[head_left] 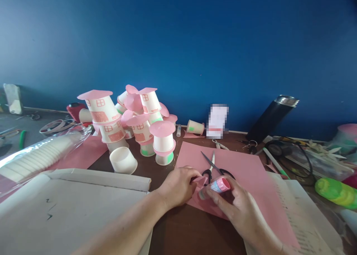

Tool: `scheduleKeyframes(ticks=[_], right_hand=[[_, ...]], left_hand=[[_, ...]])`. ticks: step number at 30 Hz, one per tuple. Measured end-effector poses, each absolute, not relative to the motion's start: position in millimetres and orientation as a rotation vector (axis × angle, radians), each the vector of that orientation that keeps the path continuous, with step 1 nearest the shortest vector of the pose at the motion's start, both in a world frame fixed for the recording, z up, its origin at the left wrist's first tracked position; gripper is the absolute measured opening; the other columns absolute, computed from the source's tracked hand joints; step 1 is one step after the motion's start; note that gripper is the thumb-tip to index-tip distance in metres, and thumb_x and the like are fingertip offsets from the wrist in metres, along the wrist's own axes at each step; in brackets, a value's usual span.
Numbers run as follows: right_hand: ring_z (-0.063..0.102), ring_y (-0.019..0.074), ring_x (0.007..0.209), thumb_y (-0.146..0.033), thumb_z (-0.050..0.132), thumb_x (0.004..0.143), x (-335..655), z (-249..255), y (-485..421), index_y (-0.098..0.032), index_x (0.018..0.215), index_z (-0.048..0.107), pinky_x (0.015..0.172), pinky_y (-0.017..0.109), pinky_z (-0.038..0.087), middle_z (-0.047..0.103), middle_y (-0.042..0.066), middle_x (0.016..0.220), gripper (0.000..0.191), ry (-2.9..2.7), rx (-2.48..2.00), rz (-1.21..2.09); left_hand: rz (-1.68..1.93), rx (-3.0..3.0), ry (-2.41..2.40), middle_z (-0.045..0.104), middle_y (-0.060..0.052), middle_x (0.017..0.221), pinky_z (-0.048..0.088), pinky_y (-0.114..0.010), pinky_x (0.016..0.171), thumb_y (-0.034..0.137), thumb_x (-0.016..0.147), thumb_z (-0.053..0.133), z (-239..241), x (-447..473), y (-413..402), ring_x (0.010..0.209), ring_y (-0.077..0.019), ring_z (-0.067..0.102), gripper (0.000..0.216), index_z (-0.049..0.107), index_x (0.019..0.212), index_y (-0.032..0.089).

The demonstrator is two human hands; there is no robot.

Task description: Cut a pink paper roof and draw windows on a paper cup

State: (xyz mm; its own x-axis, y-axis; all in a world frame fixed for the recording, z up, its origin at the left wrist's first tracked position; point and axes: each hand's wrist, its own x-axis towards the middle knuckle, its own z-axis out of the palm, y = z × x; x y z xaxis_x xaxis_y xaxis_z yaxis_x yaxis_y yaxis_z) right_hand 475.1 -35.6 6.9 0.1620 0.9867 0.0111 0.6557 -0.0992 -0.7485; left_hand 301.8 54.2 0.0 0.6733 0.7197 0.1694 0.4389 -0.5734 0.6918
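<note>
My left hand (180, 186) is closed on a small folded piece of pink paper (200, 181). In my right hand (237, 203) is a glue stick (216, 187) with a pink end, held tilted between thumb and fingers close to that paper. Under both hands lies a large pink sheet (242, 167). Open scissors (212, 165) with black handles rest on the sheet just beyond my fingers. Left of them stand paper cups with pink paper tops, among them a two-tier one (162, 141). A plain white cup (123, 160) tips on its side in front.
A stack of cups in a clear bag (41, 154) and a white cardboard piece (92, 214) take up the left. A black flask (272, 117) leans by the blue wall. Cables (304, 162), papers and a green-yellow bottle (336, 193) crowd the right.
</note>
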Motion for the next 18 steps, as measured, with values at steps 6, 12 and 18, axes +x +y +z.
scheduleKeyframes(ticks=[6,12,18], right_hand=[[0.068,0.0209,0.081,-0.050,0.058,0.084,473.9,6.8,-34.8,-0.025,0.090,0.058,0.067,0.024,0.048,0.074,-0.002,0.083,0.026,-1.540,-1.806,0.712],[0.069,0.0201,0.075,-0.051,0.058,0.083,475.8,13.7,-34.4,-0.025,0.087,0.059,0.066,0.024,0.050,0.074,-0.003,0.077,0.027,-1.380,-1.776,0.776],[0.069,0.0190,0.075,-0.056,0.057,0.082,476.2,14.7,-34.8,-0.025,0.086,0.059,0.066,0.023,0.050,0.074,-0.004,0.076,0.031,-1.356,-1.805,0.812]], left_hand=[[0.600,2.258,0.881,0.071,-0.001,0.089,0.046,-0.024,0.076,0.021,0.086,0.049,-2.8,301.1,54.9,0.084,-0.0166,0.062,0.021,0.070,0.088,0.022],[0.608,2.246,0.886,0.071,-0.002,0.089,0.046,-0.024,0.074,0.023,0.087,0.049,-3.5,300.7,55.5,0.083,-0.0168,0.063,0.021,0.070,0.089,0.022],[0.610,2.248,0.869,0.070,-0.001,0.088,0.046,-0.024,0.074,0.022,0.086,0.050,-3.1,300.9,55.8,0.082,-0.0160,0.063,0.020,0.070,0.087,0.022]])
